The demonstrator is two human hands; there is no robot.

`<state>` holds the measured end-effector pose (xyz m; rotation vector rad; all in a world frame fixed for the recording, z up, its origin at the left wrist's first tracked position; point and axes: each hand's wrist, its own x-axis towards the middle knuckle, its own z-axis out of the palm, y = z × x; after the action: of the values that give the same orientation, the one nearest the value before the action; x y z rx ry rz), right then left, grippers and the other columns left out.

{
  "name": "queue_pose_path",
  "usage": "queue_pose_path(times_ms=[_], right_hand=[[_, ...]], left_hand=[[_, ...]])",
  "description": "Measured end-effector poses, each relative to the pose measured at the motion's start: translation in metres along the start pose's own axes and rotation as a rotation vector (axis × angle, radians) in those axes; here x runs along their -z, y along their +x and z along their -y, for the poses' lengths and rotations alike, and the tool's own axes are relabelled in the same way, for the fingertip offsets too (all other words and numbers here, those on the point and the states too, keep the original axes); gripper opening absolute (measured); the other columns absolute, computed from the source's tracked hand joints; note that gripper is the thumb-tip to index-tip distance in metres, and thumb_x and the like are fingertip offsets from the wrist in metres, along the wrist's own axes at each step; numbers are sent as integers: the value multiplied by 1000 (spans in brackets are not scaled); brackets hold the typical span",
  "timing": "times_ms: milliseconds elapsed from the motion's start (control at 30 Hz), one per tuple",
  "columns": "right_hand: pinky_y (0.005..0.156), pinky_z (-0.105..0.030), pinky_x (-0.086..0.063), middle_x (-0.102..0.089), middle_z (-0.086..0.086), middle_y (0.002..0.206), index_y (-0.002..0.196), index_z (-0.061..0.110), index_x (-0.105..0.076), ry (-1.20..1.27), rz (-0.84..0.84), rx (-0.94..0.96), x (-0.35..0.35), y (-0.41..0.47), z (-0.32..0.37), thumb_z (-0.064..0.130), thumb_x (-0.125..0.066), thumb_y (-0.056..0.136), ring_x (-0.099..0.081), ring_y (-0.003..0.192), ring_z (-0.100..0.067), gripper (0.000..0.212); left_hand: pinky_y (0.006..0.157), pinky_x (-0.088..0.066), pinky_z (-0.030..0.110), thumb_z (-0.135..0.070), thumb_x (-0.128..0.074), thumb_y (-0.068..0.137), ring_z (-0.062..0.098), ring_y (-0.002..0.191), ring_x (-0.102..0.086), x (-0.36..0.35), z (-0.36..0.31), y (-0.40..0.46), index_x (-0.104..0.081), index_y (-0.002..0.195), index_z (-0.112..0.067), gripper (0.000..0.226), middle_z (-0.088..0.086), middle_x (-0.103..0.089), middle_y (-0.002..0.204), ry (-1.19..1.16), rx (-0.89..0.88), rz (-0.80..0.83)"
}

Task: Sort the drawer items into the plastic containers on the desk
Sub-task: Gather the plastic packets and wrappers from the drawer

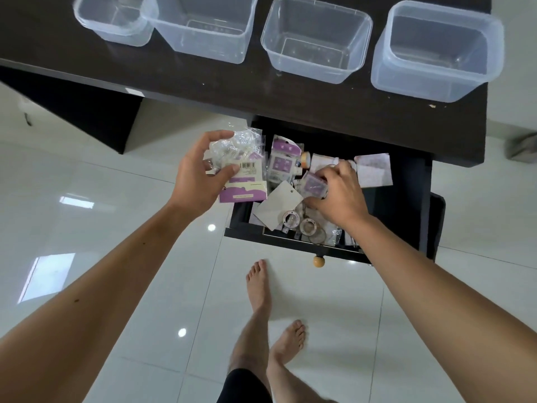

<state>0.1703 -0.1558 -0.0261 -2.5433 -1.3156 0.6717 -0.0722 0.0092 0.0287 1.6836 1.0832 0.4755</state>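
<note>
Left grip clutches a bundle of purple-carded packets at centre frame; right grip pinches another purple packet inside the open drawer. Light, crinkly, probably slippery: best held by the stiff card edges.

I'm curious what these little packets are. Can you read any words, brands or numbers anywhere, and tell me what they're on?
Nothing can be read.
Barcode label on the packets in the left hand: bars show, digits and small print blurred.
Purple card below it: faint print, too small.
Purple packets in the drawer: markings blurred.
Containers: no print that I can see.
</note>
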Motion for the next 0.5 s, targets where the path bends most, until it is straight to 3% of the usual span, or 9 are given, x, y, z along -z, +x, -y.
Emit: queue_pose_path(times_ms=[167, 233, 300, 400, 500], right_hand=[[92, -44, -50, -66, -4, 111, 103, 23, -69, 39, -99, 15, 6, -1, -5, 29, -76, 94, -60, 110, -30, 13], [74, -39, -55, -69, 1, 94, 100, 24, -65, 116, -139, 14, 15, -3, -7, 22, -73, 96, -67, 90, -26, 9], [61, -33, -50, -64, 12, 84, 102, 23, -64, 197, -173, 35, 26, -5, -5, 21, -71, 99, -64, 75, -16, 8], [59, -29, -47, -62, 19, 82, 107, 24, -68, 299, -155, 120, 35, -7, 7, 27, -71, 100, -60, 70, -8, 8], [62, -36, -50, -70, 12, 89, 111, 24, -73, 409, -18, 137, 33, -5, 24, 26, -74, 98, -62, 70, -17, 13]], left_hand=[[66, -62, 22, -8, -77, 94, -3, 114, -63, 2, -1, -4, -55, 141, -29, 56, -1, -54, 144, -34, -50, -17], [67, -62, 20, -7, -76, 94, -11, 112, -60, 2, 0, -6, -55, 142, -29, 57, 0, -54, 143, -41, -54, -19], [67, -62, 20, -7, -76, 94, -8, 113, -62, 3, 1, -6, -55, 142, -31, 57, 1, -55, 142, -60, -45, -17], [67, -63, 24, -7, -76, 95, 3, 114, -66, 6, 1, -7, -54, 143, -30, 58, 1, -55, 141, -87, -44, -24], [66, -63, 23, -5, -75, 95, 0, 113, -66, 11, 1, -6, -54, 144, -28, 58, -2, -55, 142, -105, -39, -44]])
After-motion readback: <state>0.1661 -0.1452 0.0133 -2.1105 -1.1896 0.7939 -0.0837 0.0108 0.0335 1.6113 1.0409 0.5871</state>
